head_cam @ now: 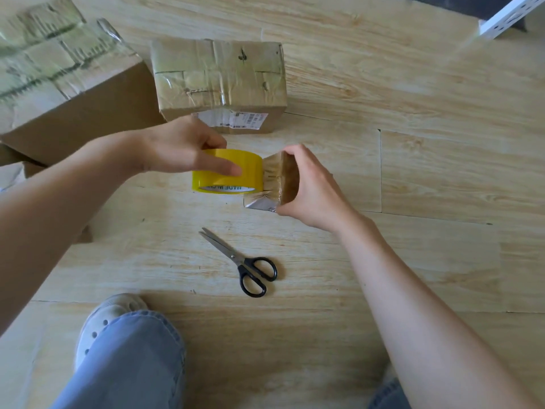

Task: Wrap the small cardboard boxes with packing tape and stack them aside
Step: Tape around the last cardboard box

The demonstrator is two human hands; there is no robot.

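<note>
My left hand (182, 147) grips a yellow roll of packing tape (228, 172) from above, fingers curled over its outer band. The roll sits right against the left side of a small cardboard box (275, 181) held above the wooden floor. My right hand (312, 187) holds that small box from its right side, fingers wrapped over the top and thumb under it. Shiny tape covers the box's left face.
A taped cardboard box (219, 84) with a shipping label lies just beyond my hands. A larger taped box (62, 81) stands at the far left. Black-handled scissors (244, 264) lie shut on the floor in front of me. My knee and a white shoe (109, 317) are at the bottom left. A white metal bar (507, 17) is at top right.
</note>
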